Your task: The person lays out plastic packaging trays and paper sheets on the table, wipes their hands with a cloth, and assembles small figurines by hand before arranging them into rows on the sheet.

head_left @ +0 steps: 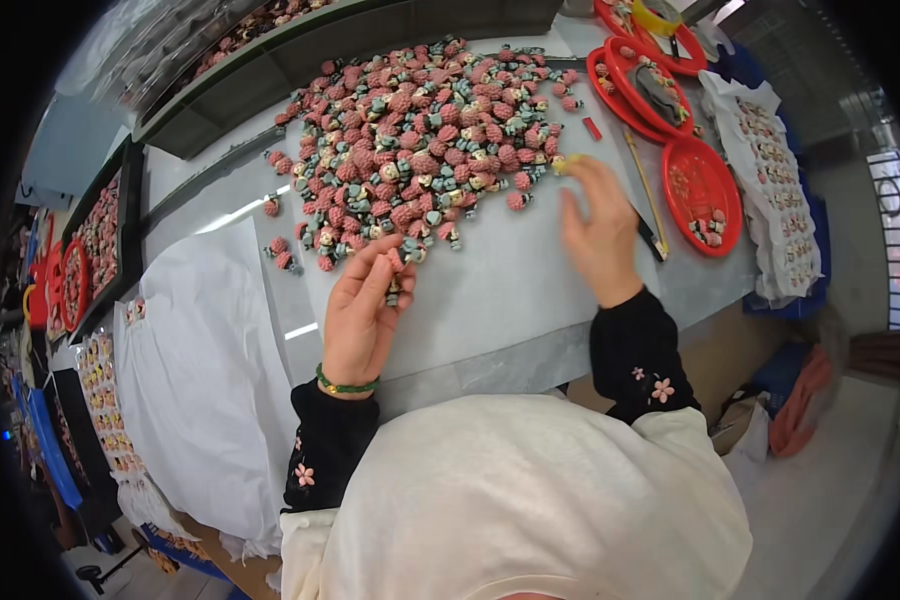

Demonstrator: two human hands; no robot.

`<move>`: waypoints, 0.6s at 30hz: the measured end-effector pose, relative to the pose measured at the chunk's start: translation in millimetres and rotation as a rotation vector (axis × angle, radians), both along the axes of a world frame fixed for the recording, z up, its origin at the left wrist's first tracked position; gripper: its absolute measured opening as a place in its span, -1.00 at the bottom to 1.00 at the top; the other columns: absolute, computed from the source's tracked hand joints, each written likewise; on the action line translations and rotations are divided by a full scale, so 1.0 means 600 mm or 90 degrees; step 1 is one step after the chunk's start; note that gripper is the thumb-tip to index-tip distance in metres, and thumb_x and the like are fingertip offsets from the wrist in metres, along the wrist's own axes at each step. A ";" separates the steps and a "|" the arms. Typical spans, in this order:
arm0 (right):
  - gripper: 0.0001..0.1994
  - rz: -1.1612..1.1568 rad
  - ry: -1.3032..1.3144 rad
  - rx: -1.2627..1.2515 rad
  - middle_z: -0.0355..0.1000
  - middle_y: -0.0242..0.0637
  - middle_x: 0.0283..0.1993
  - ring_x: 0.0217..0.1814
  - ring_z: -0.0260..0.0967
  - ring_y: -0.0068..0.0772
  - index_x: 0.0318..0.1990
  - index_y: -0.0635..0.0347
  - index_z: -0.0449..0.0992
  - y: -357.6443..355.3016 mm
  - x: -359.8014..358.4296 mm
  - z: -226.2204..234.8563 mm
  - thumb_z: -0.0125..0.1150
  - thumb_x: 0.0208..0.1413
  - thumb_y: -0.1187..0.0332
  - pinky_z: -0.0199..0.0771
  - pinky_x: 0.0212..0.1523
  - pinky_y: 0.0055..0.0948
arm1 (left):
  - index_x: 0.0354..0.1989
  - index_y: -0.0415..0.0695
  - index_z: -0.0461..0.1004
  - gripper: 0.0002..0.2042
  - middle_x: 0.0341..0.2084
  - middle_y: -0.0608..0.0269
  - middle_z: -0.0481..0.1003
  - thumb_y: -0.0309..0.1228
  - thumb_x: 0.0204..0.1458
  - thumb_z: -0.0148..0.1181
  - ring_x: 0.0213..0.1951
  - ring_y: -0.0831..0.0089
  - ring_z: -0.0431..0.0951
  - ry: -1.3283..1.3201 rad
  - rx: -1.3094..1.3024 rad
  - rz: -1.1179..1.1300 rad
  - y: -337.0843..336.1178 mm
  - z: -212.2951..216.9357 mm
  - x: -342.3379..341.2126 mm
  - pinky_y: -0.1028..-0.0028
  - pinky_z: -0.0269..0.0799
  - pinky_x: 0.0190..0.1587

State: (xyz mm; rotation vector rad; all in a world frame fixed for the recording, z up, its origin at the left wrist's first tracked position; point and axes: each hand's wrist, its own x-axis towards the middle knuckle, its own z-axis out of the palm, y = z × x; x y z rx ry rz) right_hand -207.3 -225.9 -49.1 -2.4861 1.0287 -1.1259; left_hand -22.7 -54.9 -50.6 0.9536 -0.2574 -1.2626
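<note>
A large heap of small pink and teal figurines covers the far part of a grey table. My left hand lies at the heap's near edge, its fingertips pinching a small figurine. To the right my right hand is blurred in motion beside the heap's right edge, with a small yellowish piece at its fingertips. Whether that hand grips the piece I cannot tell. Both arms wear black sleeves with pink flowers, and a green bracelet circles the left wrist.
Red round trays with small parts sit at the right, beside a white sheet of finished pieces. A thin stick lies near the trays. White cloth covers the left. Dark green trays of figurines line the far left.
</note>
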 end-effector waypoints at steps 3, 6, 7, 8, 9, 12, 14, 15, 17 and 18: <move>-0.80 -0.134 0.166 -0.014 0.36 -0.07 -0.16 -0.14 0.32 -0.06 -0.26 0.28 0.42 -0.043 -0.069 -0.015 0.09 -0.12 0.53 0.31 -0.12 -0.30 | -0.08 -0.22 0.29 -0.76 -0.38 0.32 0.36 -0.43 0.10 -0.06 -0.37 0.60 0.33 0.004 -0.044 -0.017 -0.014 -0.014 -0.007 0.63 0.24 -0.35; -0.78 -0.126 0.203 0.058 0.36 -0.05 -0.17 -0.17 0.34 -0.05 -0.24 0.28 0.43 -0.069 -0.111 -0.038 0.09 -0.12 0.54 0.32 -0.14 -0.31 | -0.11 -0.22 0.29 -0.79 -0.39 0.28 0.40 -0.46 0.08 -0.02 -0.39 0.59 0.35 0.027 -0.092 -0.031 -0.026 -0.020 -0.010 0.62 0.24 -0.37; -0.78 -0.133 0.207 0.028 0.37 -0.05 -0.18 -0.20 0.35 -0.08 -0.22 0.28 0.43 -0.073 -0.115 -0.037 0.08 -0.09 0.54 0.33 -0.18 -0.35 | -0.11 -0.23 0.29 -0.78 -0.38 0.27 0.41 -0.48 0.07 -0.01 -0.39 0.58 0.36 0.039 -0.098 -0.025 -0.027 -0.024 -0.011 0.61 0.25 -0.38; -0.78 -0.140 0.209 -0.001 0.38 -0.06 -0.18 -0.22 0.37 -0.10 -0.20 0.28 0.43 -0.070 -0.105 -0.034 0.06 -0.07 0.54 0.34 -0.22 -0.39 | -0.13 -0.24 0.29 -0.79 -0.37 0.27 0.41 -0.48 0.06 -0.01 -0.39 0.58 0.37 0.029 -0.102 -0.014 -0.027 -0.027 -0.011 0.61 0.25 -0.38; -0.78 -0.118 0.202 0.004 0.38 -0.06 -0.18 -0.22 0.37 -0.10 -0.20 0.28 0.43 -0.062 -0.088 -0.030 0.06 -0.07 0.54 0.34 -0.22 -0.39 | -0.11 -0.21 0.29 -0.79 -0.35 0.24 0.41 -0.47 0.07 -0.03 -0.38 0.58 0.36 0.018 -0.102 -0.013 -0.024 -0.028 -0.011 0.62 0.24 -0.37; -0.76 -0.048 0.068 -0.044 0.38 -0.10 -0.22 -0.30 0.36 -0.27 -0.12 0.32 0.40 -0.019 -0.025 0.007 -0.01 0.02 0.53 0.32 -0.31 -0.50 | -0.08 -0.22 0.29 -0.76 -0.34 0.24 0.41 -0.48 0.07 -0.01 -0.38 0.58 0.36 0.017 -0.100 0.006 -0.026 -0.038 -0.012 0.64 0.25 -0.37; -0.73 0.056 -0.114 0.326 0.36 -0.14 -0.28 -0.38 0.29 -0.41 -0.05 0.35 0.35 0.034 0.030 0.030 -0.09 0.07 0.54 0.29 -0.37 -0.57 | -0.07 -0.26 0.28 -0.74 -0.36 0.26 0.43 -0.48 0.05 0.01 -0.40 0.59 0.37 0.028 -0.101 0.019 -0.024 -0.043 -0.009 0.64 0.26 -0.38; -0.73 0.111 -0.084 0.275 0.35 -0.15 -0.30 -0.40 0.26 -0.44 -0.05 0.35 0.34 0.049 0.046 0.029 -0.10 0.07 0.55 0.28 -0.38 -0.56 | -0.06 -0.26 0.28 -0.72 -0.36 0.26 0.43 -0.48 0.05 0.02 -0.40 0.60 0.37 0.020 -0.102 0.028 -0.022 -0.042 -0.010 0.65 0.27 -0.38; -0.74 0.199 -0.035 0.181 0.33 -0.14 -0.32 -0.41 0.26 -0.41 -0.07 0.37 0.34 0.076 0.075 0.025 -0.12 0.07 0.57 0.28 -0.39 -0.53 | -0.04 -0.26 0.28 -0.71 -0.36 0.26 0.44 -0.48 0.05 0.03 -0.40 0.61 0.37 0.012 -0.103 0.036 -0.018 -0.043 -0.009 0.65 0.27 -0.37; -0.76 0.228 -0.016 0.135 0.34 -0.12 -0.33 -0.41 0.28 -0.35 -0.10 0.37 0.35 0.085 0.084 0.028 -0.12 0.07 0.57 0.29 -0.39 -0.50 | -0.04 -0.26 0.30 -0.70 -0.36 0.27 0.44 -0.48 0.04 0.03 -0.40 0.62 0.37 0.002 -0.097 0.044 -0.018 -0.041 -0.009 0.65 0.27 -0.38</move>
